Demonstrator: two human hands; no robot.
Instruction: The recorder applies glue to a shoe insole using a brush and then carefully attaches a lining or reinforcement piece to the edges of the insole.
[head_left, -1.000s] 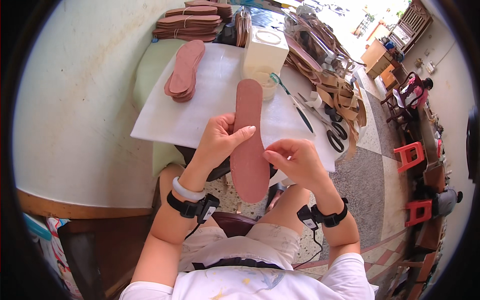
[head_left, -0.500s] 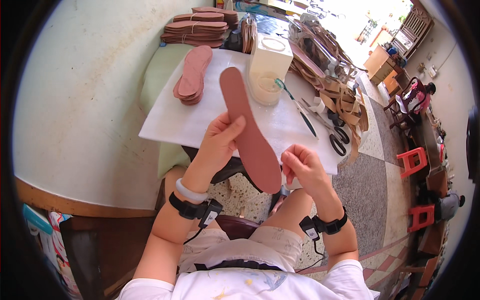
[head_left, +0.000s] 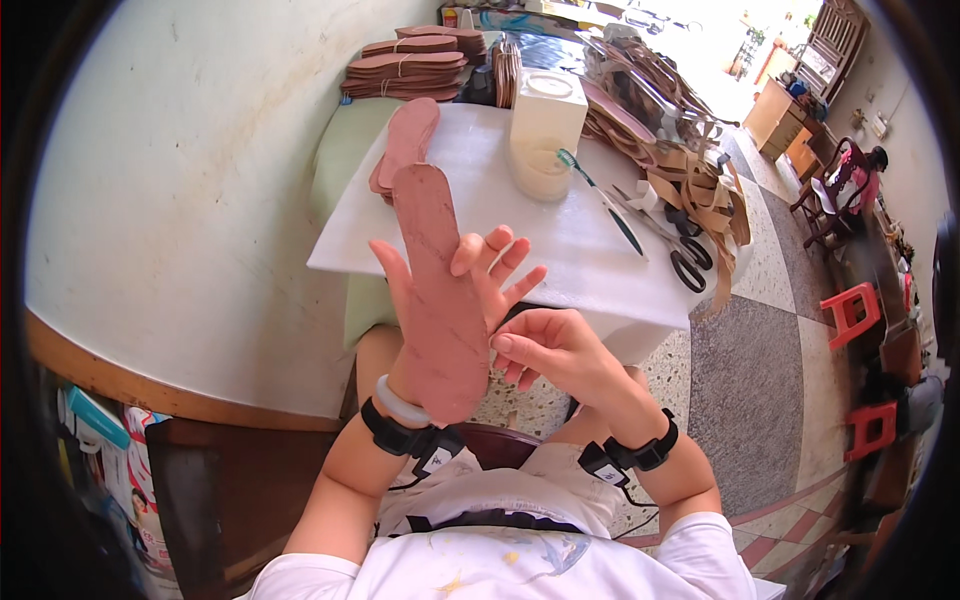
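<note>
A reddish-brown insole (head_left: 437,290) lies lengthwise across the palm of my left hand (head_left: 485,285), its creased, marked face upward. The left thumb is on one side of it; a fingertip hooks over the other edge while the remaining fingers spread. Close to the insole's right edge, my right hand (head_left: 560,350) has its fingers curled and thumb and forefinger together. Whatever they may pinch is too small to make out. Behind the held insole, a small stack of similar insoles (head_left: 410,135) rests on the white-covered table (head_left: 350,235).
Tied bundles of insoles (head_left: 405,75) stand at the far left. A pale plastic container (head_left: 545,120) sits mid-table beside a green toothbrush (head_left: 605,205) and black-handled scissors (head_left: 690,262). Tan strips (head_left: 700,195) heap along the right edge. A wall (head_left: 180,200) rises on the left.
The insole has been turned over, showing its creased face, and has moved left and nearer to me. My left hand changed from a thumb grip to spread fingers beneath it. My right hand moved left.
</note>
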